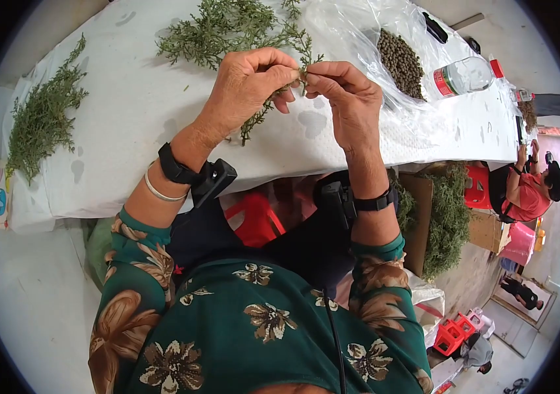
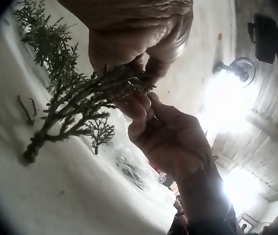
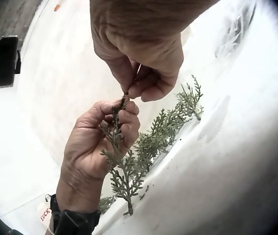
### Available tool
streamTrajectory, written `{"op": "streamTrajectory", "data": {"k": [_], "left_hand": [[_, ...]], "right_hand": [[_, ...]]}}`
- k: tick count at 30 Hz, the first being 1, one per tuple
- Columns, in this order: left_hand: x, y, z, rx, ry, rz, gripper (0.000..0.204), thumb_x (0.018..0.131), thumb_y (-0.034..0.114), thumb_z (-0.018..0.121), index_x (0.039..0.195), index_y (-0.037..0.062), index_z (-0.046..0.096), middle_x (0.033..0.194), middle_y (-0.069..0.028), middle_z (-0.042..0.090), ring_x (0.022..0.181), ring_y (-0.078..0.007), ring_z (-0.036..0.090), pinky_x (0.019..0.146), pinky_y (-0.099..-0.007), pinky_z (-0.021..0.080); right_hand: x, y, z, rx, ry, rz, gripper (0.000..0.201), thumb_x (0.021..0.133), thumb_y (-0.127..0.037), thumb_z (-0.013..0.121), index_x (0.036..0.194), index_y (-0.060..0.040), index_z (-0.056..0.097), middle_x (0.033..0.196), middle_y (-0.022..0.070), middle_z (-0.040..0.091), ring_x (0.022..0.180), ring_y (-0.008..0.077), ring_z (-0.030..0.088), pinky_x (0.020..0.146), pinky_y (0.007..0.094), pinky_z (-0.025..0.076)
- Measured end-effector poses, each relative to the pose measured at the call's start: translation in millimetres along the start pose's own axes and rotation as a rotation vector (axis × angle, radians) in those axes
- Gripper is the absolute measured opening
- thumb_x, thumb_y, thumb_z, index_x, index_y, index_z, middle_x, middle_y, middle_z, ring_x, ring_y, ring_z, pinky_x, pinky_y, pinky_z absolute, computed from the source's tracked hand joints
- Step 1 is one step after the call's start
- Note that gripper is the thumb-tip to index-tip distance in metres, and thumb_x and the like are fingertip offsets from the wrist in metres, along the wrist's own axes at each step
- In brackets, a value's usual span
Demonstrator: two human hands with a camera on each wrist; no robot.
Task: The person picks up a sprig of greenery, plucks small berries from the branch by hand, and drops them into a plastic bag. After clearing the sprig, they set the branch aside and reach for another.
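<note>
Above the white-covered table, my left hand (image 1: 250, 88) grips a small green evergreen sprig (image 3: 124, 181), its leafy fronds and woody stem hanging out below the palm. My right hand (image 1: 353, 98) meets it fingertip to fingertip. Its thumb and forefinger pinch the sprig's end right at the left fingertips, seen from close by in the right wrist view. The very tip between the fingers is mostly hidden. A loose pile of the same evergreen branches (image 1: 227, 29) lies on the table just beyond the left hand.
More evergreen branches (image 1: 47, 121) lie at the table's left end. To the right, a clear plastic bag (image 1: 339, 33) holds small round brown pellets (image 1: 399, 64), beside a clear bottle (image 1: 470, 75) with a red cap. Boxed greenery (image 1: 447, 223) stands below the table edge; another person (image 1: 529, 190) sits farther right.
</note>
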State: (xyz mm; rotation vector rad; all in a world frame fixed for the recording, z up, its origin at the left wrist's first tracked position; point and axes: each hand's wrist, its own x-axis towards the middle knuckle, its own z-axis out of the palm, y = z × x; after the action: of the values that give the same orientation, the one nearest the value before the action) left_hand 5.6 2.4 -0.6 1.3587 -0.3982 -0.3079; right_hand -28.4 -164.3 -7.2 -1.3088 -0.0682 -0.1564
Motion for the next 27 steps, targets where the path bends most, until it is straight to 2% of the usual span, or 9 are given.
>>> {"op": "streamTrajectory", "data": {"k": [4, 16, 27], "left_hand": [[-0.2, -0.3, -0.5, -0.028, -0.006, -0.03, 0.017, 0.083, 0.012, 0.058, 0.09, -0.0041, 0.06, 0.076, -0.01, 0.062, 0.06, -0.0138, 0.06, 0.053, -0.0264, 0.052], [0.9, -0.9, -1.3, -0.16, -0.017, -0.046, 0.017, 0.083, 0.012, 0.058, 0.089, -0.0034, 0.06, 0.076, -0.0112, 0.062, 0.059, -0.0148, 0.059, 0.052, -0.0278, 0.052], [0.7, -3.4, -1.3, -0.169, -0.013, -0.037, 0.017, 0.082, 0.012, 0.058, 0.086, -0.0038, 0.06, 0.073, -0.0105, 0.061, 0.056, -0.0149, 0.058, 0.05, -0.0272, 0.051]], "right_hand": [[0.1, -1.6, 0.3, -0.028, -0.004, -0.004, 0.012, 0.078, 0.005, 0.061, 0.09, 0.0055, 0.063, 0.083, 0.0113, 0.064, 0.069, 0.0158, 0.058, 0.064, 0.0265, 0.047], [-0.3, 0.2, 0.2, 0.016, -0.03, -0.014, 0.012, 0.078, 0.005, 0.06, 0.09, 0.0057, 0.063, 0.083, 0.0115, 0.064, 0.069, 0.0157, 0.057, 0.064, 0.0263, 0.046], [0.5, 2.1, -0.8, 0.044, -0.051, -0.008, 0.013, 0.077, 0.007, 0.06, 0.09, 0.0065, 0.062, 0.083, 0.0124, 0.063, 0.069, 0.0166, 0.058, 0.064, 0.0265, 0.047]]}}
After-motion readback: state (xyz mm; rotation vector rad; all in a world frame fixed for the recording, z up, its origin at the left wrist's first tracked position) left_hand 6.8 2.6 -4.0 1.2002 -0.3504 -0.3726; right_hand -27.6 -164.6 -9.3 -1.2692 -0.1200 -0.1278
